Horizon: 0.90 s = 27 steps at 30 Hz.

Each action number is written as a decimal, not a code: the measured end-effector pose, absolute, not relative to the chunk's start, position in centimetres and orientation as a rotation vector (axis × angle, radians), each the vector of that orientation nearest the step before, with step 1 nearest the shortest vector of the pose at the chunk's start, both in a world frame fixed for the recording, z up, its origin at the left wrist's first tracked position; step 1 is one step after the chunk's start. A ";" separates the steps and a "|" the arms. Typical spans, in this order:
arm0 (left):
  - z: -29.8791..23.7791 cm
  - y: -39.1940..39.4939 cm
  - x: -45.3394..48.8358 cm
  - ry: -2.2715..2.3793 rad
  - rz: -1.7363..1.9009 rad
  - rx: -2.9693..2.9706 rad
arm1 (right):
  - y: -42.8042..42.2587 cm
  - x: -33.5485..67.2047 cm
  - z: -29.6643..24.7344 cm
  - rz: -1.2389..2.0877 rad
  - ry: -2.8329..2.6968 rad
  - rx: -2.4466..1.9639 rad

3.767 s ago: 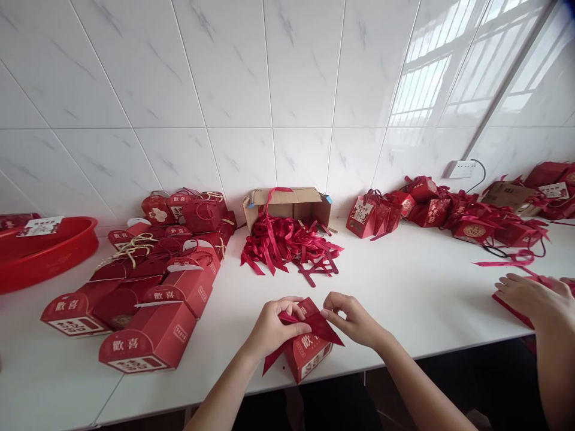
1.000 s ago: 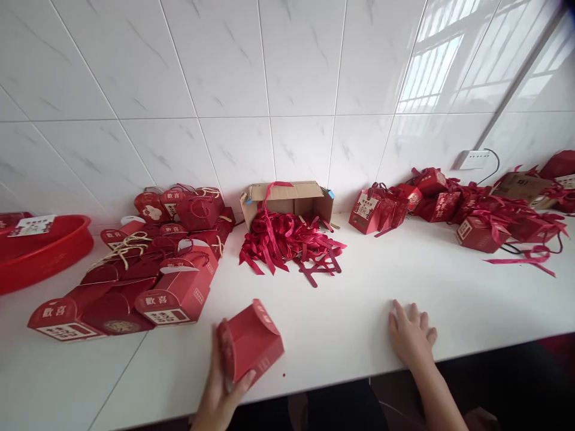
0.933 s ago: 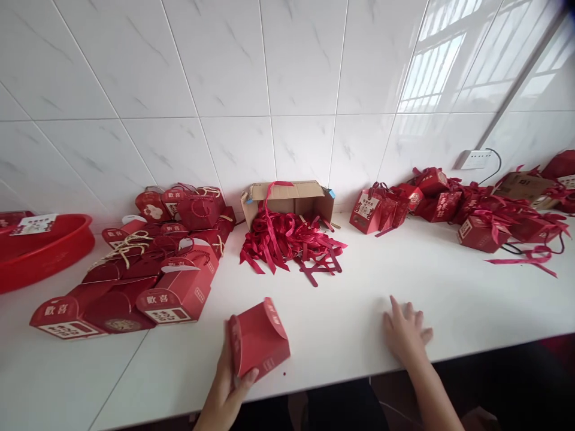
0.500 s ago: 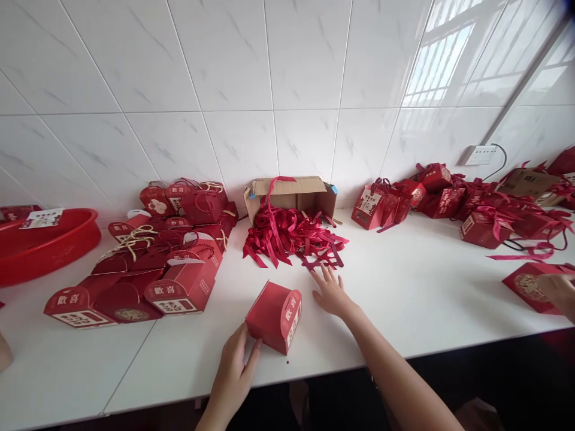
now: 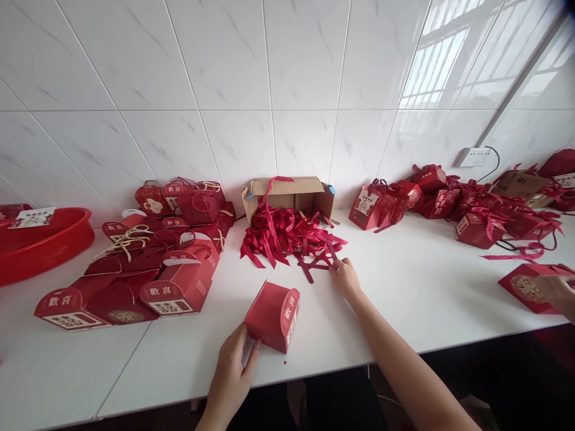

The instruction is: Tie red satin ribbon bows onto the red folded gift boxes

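A small red gift box [image 5: 274,314] stands on the white table [image 5: 404,299] in front of me. My left hand [image 5: 233,374] rests against its near side, thumb and fingers touching the box. My right hand [image 5: 345,276] is stretched out to the edge of the pile of red ribbons [image 5: 287,239], its fingertips on a ribbon strip; I cannot make out whether they have closed on it. The ribbons spill from an open cardboard box [image 5: 287,194] at the wall.
Several red gift boxes [image 5: 148,263] lie heaped at the left beside a red basin [image 5: 49,245]. More red boxes with ribbons [image 5: 453,206] crowd the back right. Another person's hand [image 5: 557,290] holds a flat red box [image 5: 525,287] at the right edge.
My left hand has brought the red box in and set it upright before me. My right hand has left the table's front edge and reached forward to the ribbon pile.
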<state>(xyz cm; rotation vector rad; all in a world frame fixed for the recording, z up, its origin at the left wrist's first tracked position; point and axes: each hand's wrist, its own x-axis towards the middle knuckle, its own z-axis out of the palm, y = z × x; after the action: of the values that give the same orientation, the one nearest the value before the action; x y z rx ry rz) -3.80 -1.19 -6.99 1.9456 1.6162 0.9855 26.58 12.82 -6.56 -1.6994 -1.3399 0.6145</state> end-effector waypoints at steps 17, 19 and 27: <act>-6.2 -2.0 -3.3 1.613 1.407 1.572 | -0.6 38.2 9.0 0.439 -0.401 -0.465; -4.9 -2.2 -2.5 1.605 1.465 1.714 | -0.9 38.0 9.1 0.443 -0.366 -0.539; -0.4 -0.6 0.9 1.531 1.646 2.231 | -2.7 31.0 7.8 0.454 -0.858 -0.692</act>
<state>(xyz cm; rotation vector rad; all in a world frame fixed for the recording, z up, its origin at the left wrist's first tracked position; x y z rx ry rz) 0.90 -0.58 -0.42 2.2305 1.5306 1.6455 31.03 -2.67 7.83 -0.6922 -0.8580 0.4541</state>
